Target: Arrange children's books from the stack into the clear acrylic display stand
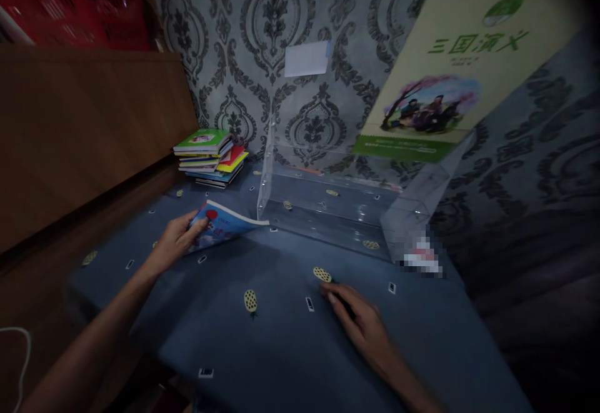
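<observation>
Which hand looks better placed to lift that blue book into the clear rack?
Probably the left. The left hand already grips the blue book at its edge, right beside the clear rack. The right hand rests flat on the blue cloth, holding nothing.

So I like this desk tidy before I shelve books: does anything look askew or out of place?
Yes. The green book leans tilted over the clear plastic rack rather than standing in it. The stack of books is fanned unevenly. The left hand holds a blue book with its cover lifted.
</observation>
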The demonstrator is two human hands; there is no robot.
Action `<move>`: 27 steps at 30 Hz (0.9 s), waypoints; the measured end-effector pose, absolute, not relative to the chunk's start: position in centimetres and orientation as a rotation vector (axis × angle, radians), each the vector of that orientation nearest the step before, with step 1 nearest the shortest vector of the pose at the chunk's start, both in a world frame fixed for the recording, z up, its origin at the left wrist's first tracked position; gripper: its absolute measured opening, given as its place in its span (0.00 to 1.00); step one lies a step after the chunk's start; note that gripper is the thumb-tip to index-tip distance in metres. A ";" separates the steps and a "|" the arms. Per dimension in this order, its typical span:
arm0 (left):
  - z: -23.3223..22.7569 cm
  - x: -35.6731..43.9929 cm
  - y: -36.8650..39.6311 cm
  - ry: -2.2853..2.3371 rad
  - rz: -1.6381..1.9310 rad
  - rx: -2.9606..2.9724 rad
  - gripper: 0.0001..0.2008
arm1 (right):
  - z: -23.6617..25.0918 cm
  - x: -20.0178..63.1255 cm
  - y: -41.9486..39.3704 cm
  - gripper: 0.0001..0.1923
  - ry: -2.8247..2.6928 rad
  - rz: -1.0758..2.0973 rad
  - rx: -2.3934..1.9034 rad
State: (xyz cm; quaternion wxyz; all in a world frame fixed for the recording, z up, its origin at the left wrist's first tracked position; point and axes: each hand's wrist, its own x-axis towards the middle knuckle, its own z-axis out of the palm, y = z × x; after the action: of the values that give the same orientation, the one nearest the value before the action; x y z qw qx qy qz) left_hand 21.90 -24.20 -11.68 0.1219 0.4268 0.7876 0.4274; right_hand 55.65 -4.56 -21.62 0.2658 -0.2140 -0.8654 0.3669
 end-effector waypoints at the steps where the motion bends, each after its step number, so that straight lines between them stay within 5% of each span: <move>1: -11.5 21.8 -24.1 2.286 1.272 1.220 0.31 | -21.6 55.6 -4.6 0.19 -2.333 0.998 -0.582; 8: -9.9 21.9 -23.6 2.268 1.383 1.032 0.39 | -21.4 55.7 -4.6 0.20 -2.327 1.020 -0.579; 27: -10.7 25.8 -22.0 2.099 1.248 1.240 0.31 | -21.7 54.8 -4.9 0.20 -2.257 1.138 -0.655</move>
State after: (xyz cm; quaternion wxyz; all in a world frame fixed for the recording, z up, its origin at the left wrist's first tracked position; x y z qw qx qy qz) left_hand 25.84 -21.99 -10.66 0.1999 0.4436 0.7509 0.4465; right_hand 54.77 -4.89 -21.74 0.2623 -0.2422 -0.8341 0.4204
